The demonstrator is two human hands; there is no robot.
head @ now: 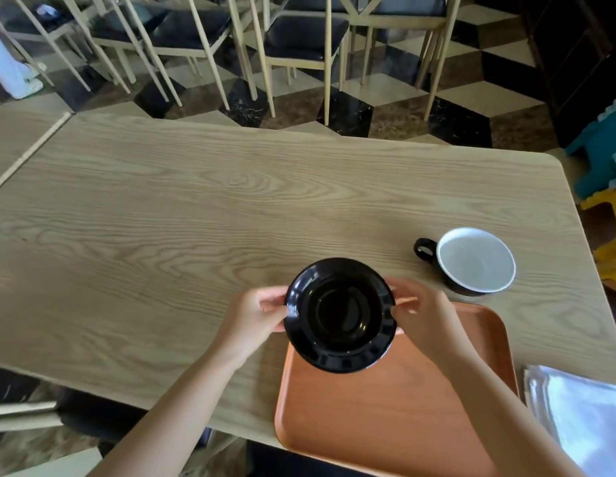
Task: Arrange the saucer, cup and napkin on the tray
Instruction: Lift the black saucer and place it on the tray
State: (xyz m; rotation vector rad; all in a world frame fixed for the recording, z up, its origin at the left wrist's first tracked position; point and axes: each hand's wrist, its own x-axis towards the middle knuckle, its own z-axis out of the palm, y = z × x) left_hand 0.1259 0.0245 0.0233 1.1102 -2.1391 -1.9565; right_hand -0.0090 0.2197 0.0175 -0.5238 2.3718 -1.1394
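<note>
While one saucer (339, 315) is gripped at opposite rims by left hand (255, 316) and right hand (425, 320) over the tray's (385, 425) far-left corner, one cup (471, 261) is left on the table (196, 218); one napkin (582, 414) is cut off at frame edge.

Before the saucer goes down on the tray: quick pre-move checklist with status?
1. Saucer held at both sides, left hand and right hand on opposite rims: ok.
2. Saucer level: cannot tell, it looks slightly tilted toward the camera.
3. Tray surface bare where it shows, room to land: ok.
4. Saucer over the tray: not ok, only partly; its left part hangs over the table.
5. Cup upright on the table beyond the tray, out of the path: ok.
6. Napkin lying right of the tray, not on it: ok.
</note>
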